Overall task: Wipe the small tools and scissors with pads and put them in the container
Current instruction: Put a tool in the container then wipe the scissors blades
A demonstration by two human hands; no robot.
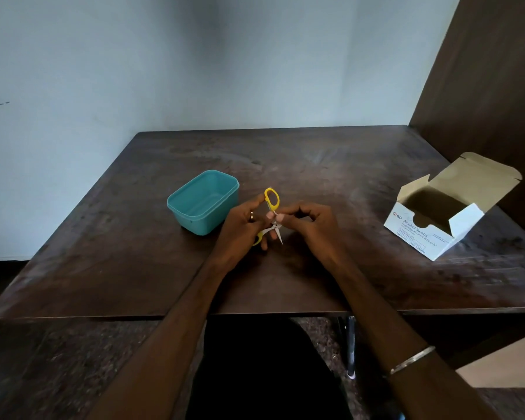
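Head view, left to right: teal container [203, 202] sits open just beside the left hand [242, 228], which grips the splayed yellow-handled scissors [272, 214] steady above the table [331, 183] while right fingertips [281, 218] pinch the shank, likely wiping; opened swab box [446, 210] waits well apart.

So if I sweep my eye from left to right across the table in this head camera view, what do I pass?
Teal container → left hand → yellow-handled scissors, held open between both hands → right hand → opened white box of alcohol swabs by the table's right edge.
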